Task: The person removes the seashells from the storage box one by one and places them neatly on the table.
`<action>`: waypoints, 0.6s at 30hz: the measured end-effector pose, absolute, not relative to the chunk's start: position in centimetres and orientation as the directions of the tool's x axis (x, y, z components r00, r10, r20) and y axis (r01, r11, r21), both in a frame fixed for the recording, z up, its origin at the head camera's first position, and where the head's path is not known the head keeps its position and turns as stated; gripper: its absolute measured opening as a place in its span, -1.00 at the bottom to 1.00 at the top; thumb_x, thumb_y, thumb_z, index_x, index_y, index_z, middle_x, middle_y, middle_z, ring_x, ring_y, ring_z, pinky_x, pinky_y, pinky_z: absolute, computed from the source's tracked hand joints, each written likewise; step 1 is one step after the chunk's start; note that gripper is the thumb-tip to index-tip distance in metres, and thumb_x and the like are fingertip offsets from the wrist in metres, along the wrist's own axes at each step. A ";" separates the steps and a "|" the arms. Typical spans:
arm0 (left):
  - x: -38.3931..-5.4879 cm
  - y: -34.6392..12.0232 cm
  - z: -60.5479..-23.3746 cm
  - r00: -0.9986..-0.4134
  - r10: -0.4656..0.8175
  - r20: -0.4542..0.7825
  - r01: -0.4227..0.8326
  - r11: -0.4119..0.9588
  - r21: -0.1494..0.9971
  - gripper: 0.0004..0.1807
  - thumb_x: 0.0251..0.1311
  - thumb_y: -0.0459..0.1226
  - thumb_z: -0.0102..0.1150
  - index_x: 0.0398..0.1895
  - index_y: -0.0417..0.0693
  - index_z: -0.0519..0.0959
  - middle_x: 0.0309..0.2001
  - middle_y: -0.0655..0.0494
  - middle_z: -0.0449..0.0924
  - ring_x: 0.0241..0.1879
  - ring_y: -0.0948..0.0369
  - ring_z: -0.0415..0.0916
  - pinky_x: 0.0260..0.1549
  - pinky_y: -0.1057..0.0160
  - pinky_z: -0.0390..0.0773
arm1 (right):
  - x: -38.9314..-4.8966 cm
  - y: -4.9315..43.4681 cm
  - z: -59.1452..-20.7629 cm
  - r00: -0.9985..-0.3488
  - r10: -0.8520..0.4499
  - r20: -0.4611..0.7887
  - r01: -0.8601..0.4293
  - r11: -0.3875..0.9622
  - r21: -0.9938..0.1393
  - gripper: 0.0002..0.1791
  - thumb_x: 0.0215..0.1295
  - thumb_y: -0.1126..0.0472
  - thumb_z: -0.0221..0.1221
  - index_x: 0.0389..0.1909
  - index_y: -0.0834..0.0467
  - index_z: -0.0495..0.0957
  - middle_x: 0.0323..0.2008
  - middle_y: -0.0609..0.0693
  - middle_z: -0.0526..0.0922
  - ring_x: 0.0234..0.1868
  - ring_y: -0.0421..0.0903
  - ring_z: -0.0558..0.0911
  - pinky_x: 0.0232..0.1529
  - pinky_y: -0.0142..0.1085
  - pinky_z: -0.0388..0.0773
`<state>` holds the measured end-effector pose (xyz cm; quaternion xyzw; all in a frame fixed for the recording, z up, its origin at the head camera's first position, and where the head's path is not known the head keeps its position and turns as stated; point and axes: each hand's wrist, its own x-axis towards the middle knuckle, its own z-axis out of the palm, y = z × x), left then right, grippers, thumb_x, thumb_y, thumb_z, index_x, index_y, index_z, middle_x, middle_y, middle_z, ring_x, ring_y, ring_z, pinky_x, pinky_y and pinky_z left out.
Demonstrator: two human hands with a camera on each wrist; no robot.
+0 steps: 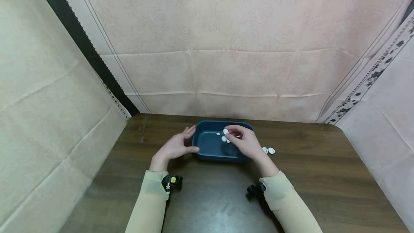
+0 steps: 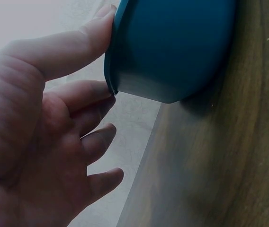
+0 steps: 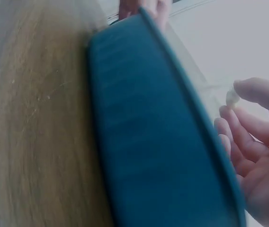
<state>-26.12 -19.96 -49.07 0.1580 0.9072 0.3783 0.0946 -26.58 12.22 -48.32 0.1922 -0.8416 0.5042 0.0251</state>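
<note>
A blue rectangular tray [image 1: 207, 147] stands on the table, with several small white pieces [image 1: 224, 138] on its floor. Above it, my right hand [image 1: 246, 144] pinches one small white rounded piece [image 1: 225, 131] between thumb and fingers. The right wrist view shows this pale piece [image 3: 232, 98] at the fingertips, beyond the tray's side. At the tray's left end, my left hand [image 1: 174, 147] spreads its fingers, the thumb and index finger touching the rim. Two more white pieces [image 1: 271, 150] lie on the table just right of the tray, close to my right wrist.
The brown wooden table [image 1: 307, 168] meets a pale cloth wall [image 1: 239, 74] close behind the tray. Further cloth walls rise at the left [image 1: 48, 118] and right [image 1: 388, 118]. Each wrist carries a black camera.
</note>
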 end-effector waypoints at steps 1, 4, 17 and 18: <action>-26.1 -20.0 -49.1 -0.932 0.359 -0.051 0.216 0.663 0.717 0.01 0.33 -0.04 0.50 0.73 0.09 0.15 0.72 0.00 0.00 0.71 0.03 -0.17 0.52 -0.32 0.13 | -26.3 12.6 -48.2 -0.927 -0.285 0.245 -0.348 0.406 -0.845 -0.62 0.53 -0.03 0.33 0.25 0.02 0.70 -0.03 -0.07 0.75 -0.04 -0.03 0.67 -0.02 -0.19 0.68; -26.1 -20.0 -49.1 -0.932 0.360 -0.051 0.217 0.663 0.717 0.00 0.33 -0.05 0.50 0.73 0.09 0.15 0.72 0.01 0.00 0.71 0.04 -0.17 0.53 -0.32 0.12 | -25.6 13.9 -47.9 -0.935 -0.234 0.267 -0.341 0.381 -0.859 -0.59 0.53 0.00 0.34 0.28 0.04 0.68 0.00 -0.03 0.74 -0.01 -0.03 0.67 0.04 -0.21 0.66; -26.1 -20.1 -49.1 -0.928 0.368 -0.051 0.224 0.666 0.712 0.00 0.34 -0.04 0.49 0.73 0.08 0.15 0.72 0.01 -0.01 0.71 0.04 -0.20 0.54 -0.33 0.09 | -23.8 20.4 -48.1 -0.957 -0.127 0.262 -0.291 0.435 -0.852 -0.63 0.53 -0.01 0.32 0.23 0.04 0.71 -0.05 0.01 0.75 -0.07 -0.01 0.67 -0.09 -0.37 0.64; -26.1 -20.1 -49.0 -0.928 0.368 -0.052 0.225 0.668 0.710 0.01 0.33 -0.03 0.50 0.73 0.08 0.15 0.72 0.02 -0.01 0.71 0.04 -0.20 0.54 -0.32 0.09 | -23.8 20.8 -48.1 -0.958 -0.122 0.260 -0.287 0.438 -0.852 -0.62 0.53 -0.02 0.32 0.23 0.05 0.71 -0.05 0.02 0.75 -0.08 -0.02 0.68 -0.10 -0.38 0.64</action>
